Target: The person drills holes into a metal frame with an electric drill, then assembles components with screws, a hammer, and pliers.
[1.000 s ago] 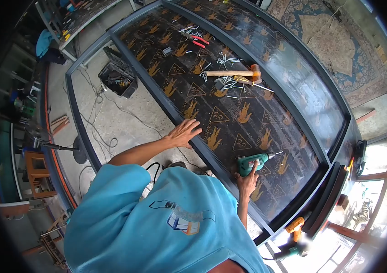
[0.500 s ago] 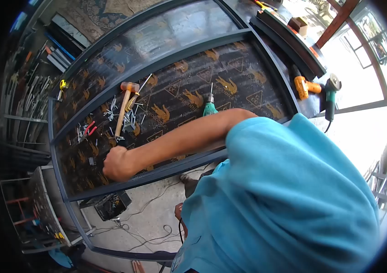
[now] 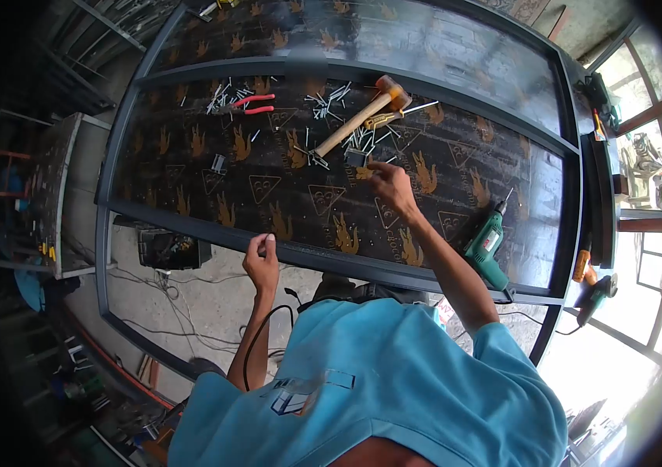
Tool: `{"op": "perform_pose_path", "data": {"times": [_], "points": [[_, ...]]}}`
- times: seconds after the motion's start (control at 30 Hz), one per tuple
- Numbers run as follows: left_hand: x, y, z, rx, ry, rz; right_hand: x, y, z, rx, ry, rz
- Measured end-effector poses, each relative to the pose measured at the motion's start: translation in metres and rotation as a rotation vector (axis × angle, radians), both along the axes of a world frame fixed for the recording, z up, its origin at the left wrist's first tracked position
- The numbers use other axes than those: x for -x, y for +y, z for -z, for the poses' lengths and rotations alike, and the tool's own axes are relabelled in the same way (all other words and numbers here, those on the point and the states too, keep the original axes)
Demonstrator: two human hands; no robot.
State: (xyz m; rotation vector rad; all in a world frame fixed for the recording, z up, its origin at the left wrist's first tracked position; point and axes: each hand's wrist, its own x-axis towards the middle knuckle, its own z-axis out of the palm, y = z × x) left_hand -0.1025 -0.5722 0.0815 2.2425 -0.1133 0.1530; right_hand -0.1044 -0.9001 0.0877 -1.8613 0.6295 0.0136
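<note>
My left hand is at the front rail of a dark metal frame, fingers curled and thumb close to the fingertips; anything between them is too small to make out. Over the black printed board, my right hand has its fingers bent and slightly apart, pointing at a small dark block beside loose screws. Just beyond lie a wooden-handled mallet and a yellow-handled screwdriver. Red-handled pliers rest on more screws farther left.
A green corded drill lies at the board's right front. Beyond the frame's right side are an orange tool and a green angle grinder. Cables trail over the floor, near a black open box.
The view has swung left and down, bringing my left hand fully into sight. My right hand has moved from the board's front left edge to the screws near the mallet.
</note>
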Motion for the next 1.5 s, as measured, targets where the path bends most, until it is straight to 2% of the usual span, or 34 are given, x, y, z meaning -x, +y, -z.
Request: {"op": "perform_pose_path", "data": {"times": [0.03,0.07,0.1,0.13,0.17,0.2,0.23,0.3,0.37,0.43,0.57,0.67,0.73,0.8,0.87,0.93,1.0,1.07,1.13,1.2,1.23,1.27,1.33,1.37,1.4,1.43,1.5], "points": [[-0.027,-0.026,0.004,0.023,-0.027,0.115,-0.012,-0.021,-0.002,-0.008,-0.008,0.156],[-0.049,-0.054,0.0,0.066,0.103,0.187,-0.024,-0.045,0.022,-0.042,-0.105,0.294],[-0.073,-0.078,0.007,-0.012,-0.019,0.329,-0.037,-0.069,0.041,0.037,-0.039,0.37],[-0.095,-0.103,0.003,-0.065,0.014,0.412,-0.048,-0.083,0.034,0.103,-0.006,0.381],[-0.12,-0.126,0.024,-0.054,-0.07,0.501,-0.057,-0.096,0.035,0.117,-0.077,0.386],[-0.141,-0.147,0.033,-0.142,-0.152,0.549,-0.072,-0.12,0.061,0.257,-0.041,0.367],[-0.158,-0.163,0.041,-0.217,-0.146,0.596,-0.077,-0.129,0.054,0.332,-0.099,0.282],[-0.179,-0.181,0.047,-0.304,-0.118,0.623,-0.099,-0.151,0.078,0.267,-0.04,0.286],[-0.193,-0.185,0.038,-0.547,0.098,0.736,-0.113,-0.144,0.07,0.211,0.021,0.315],[-0.194,-0.168,0.042,-0.569,0.093,0.695,-0.115,-0.12,0.061,0.433,0.118,0.189],[-0.212,-0.114,0.051,-0.589,-0.031,0.483,-0.131,-0.068,0.062,0.368,0.076,0.031],[-0.223,-0.064,0.046,-0.589,0.038,0.428,-0.143,-0.04,0.06,0.289,-0.015,-0.107],[-0.226,-0.042,0.043,-0.619,0.097,0.419,-0.135,-0.042,0.048,0.009,-0.105,-0.092],[-0.221,-0.027,0.043,-0.602,0.125,0.378,-0.108,-0.047,0.046,0.185,-0.233,0.079],[-0.216,-0.024,0.045,-0.563,0.145,0.345,-0.068,-0.058,0.044,0.484,-0.083,0.244],[-0.206,-0.025,0.045,-0.532,0.096,0.293,-0.038,-0.064,0.064,0.51,0.14,0.365],[-0.208,-0.026,0.051,-0.524,0.052,0.301,-0.027,-0.054,0.073,0.461,0.106,0.38],[-0.202,-0.023,0.054,-0.482,0.045,0.291,-0.033,-0.03,0.098,0.355,-0.032,0.315],[-0.199,-0.018,0.056,-0.437,0.033,0.329,-0.048,0.0,0.08,0.38,-0.045,0.305],[-0.2,-0.013,0.061,-0.382,0.011,0.309,-0.056,0.014,0.044,0.168,0.067,0.377],[-0.198,-0.009,0.064,-0.384,-0.109,0.305,-0.054,0.02,0.052,0.241,0.023,0.428],[-0.195,-0.008,0.061,-0.372,-0.115,0.319,-0.054,0.025,0.044,0.253,0.021,0.443],[-0.184,-0.011,0.05,-0.312,-0.2,0.269,-0.054,0.039,0.025,0.105,0.097,0.398],[-0.179,-0.016,0.048,-0.217,-0.19,0.287,-0.056,0.044,0.029,0.17,0.176,0.306],[-0.173,-0.025,0.036,-0.164,-0.1,0.332,-0.055,0.057,0.052,0.416,-0.006,0.299],[-0.171,-0.033,0.036,-0.121,-0.172,0.41,-0.055,0.066,0.051,0.398,0.03,0.316],[-0.162,-0.058,0.027,0.09,0.117,0.525,-0.052,0.075,0.05,0.324,0.09,0.351]]}}
